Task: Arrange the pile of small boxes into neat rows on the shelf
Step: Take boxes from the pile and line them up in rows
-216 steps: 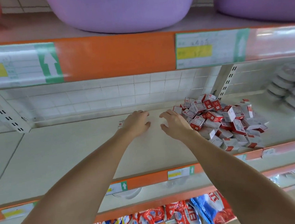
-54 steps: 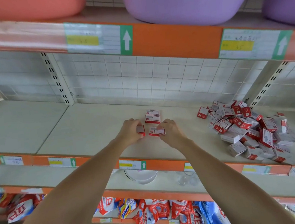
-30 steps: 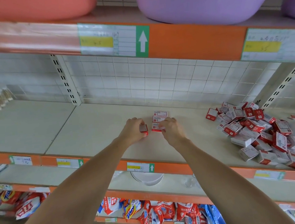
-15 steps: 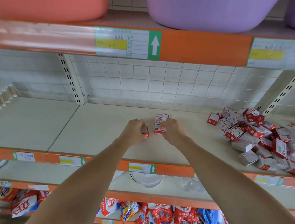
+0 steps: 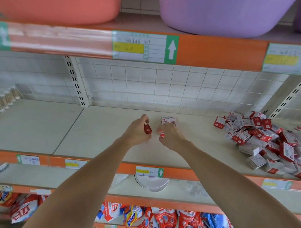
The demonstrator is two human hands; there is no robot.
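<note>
A jumbled pile of small red-and-white boxes (image 5: 268, 140) lies at the right of the cream shelf (image 5: 102, 132). Near the shelf's middle a short row of boxes (image 5: 168, 120) lies flat, running front to back. My left hand (image 5: 138, 132) pinches one small red box (image 5: 147, 129) just left of that row. My right hand (image 5: 170, 136) has its fingers curled on the nearest box of the row (image 5: 162, 135), which is mostly hidden under them.
An orange-edged upper shelf (image 5: 213, 52) overhangs with a salmon tub (image 5: 60, 7) and a purple tub (image 5: 231, 6) on it. A slotted upright (image 5: 76, 87) stands at the back left. Below are a white plate (image 5: 153, 183) and detergent bags (image 5: 155, 220).
Over the last seconds both hands came from the pile to the shelf's middle and a short row of boxes formed there. In the last half second the hands barely shifted.
</note>
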